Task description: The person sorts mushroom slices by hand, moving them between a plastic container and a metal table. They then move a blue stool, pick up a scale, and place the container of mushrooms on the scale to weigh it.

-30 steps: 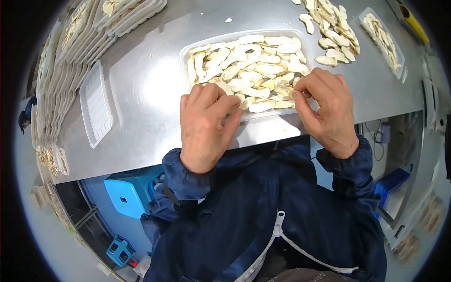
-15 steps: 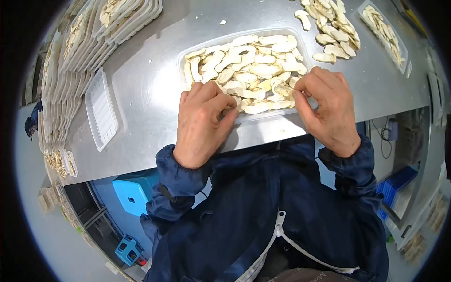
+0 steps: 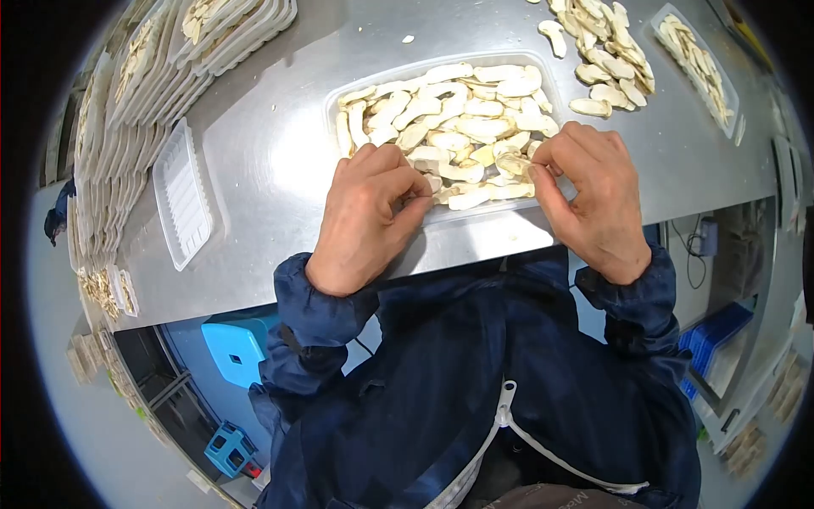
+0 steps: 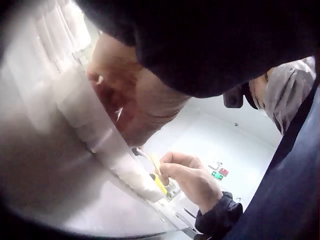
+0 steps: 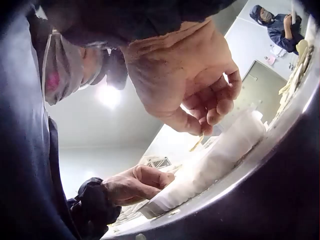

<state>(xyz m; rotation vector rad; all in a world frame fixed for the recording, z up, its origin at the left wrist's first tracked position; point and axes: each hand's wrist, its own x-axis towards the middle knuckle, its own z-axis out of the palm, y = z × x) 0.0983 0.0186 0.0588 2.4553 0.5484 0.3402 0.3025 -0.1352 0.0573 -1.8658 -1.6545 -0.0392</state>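
1. L hand (image 3: 366, 216): at near-left corner of the clear tray (image 3: 336, 95), fingers curled, thumb and fingertips pinched together on a pale slice at the tray's near edge. Head view shows back of hand only; the slice itself is mostly hidden under the fingers.
2. R hand (image 3: 589, 193): at near-right corner of same tray, fingers curled, pinching a thin mushroom slice (image 5: 196, 143) betw. thumb and forefinger. R wrist view shows the slice hanging from the fingertips just above the tray rim.
3. Hands apart, one at each near corner; the tray's near edge lies betw. them.
4. Tray: clear plastic, rectangular, on steel table (image 3: 263, 170), close to the table's near edge. Filled w/ sliced mushrooms (image 3: 449, 119), pale cream, overlapping in rough rows.
5. Far right of tray: loose pile of slices (image 3: 598, 51) lying straight on the table.
6. Further right: a second clear tray (image 3: 729, 106) holding slices, near the table's right edge.
7. Left of the main tray, well apart: an unfilled ribbed tray (image 3: 181, 197) lying flat on the table.
8. Far left: stacks of trays (image 3: 127, 93) in rows along the table's left and far-left side; some top ones hold slices.
9. Person wears dark blue sleeves (image 3: 315, 318), elastic cuffs at both wrists.
10. Below the table, left: blue stool (image 3: 233, 352).
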